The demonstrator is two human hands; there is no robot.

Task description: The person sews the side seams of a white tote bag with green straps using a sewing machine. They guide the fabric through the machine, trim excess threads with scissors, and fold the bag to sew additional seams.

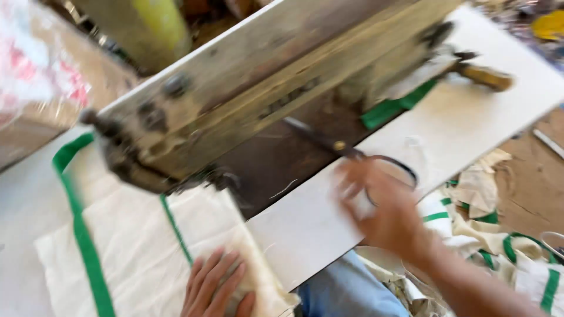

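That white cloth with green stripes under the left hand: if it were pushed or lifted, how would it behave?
The cloth would probably flop: it already lies folded and rumpled under the left hand. It looks thin, so likely light. Pushed across the smooth white table, it would more likely bunch up than slide as one flat piece.

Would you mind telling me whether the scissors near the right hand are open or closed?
Closed, as far as the blur shows: the scissors lie on the table as one narrow dark blade line; the right hand is at their handle loops.

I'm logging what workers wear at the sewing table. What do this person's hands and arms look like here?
Both hands are bare: no gloves, rings or watch visible. The left hand shows only to the wrist. The right hand is motion-blurred, with a bare, sleeveless forearm. Blue trousers show below.
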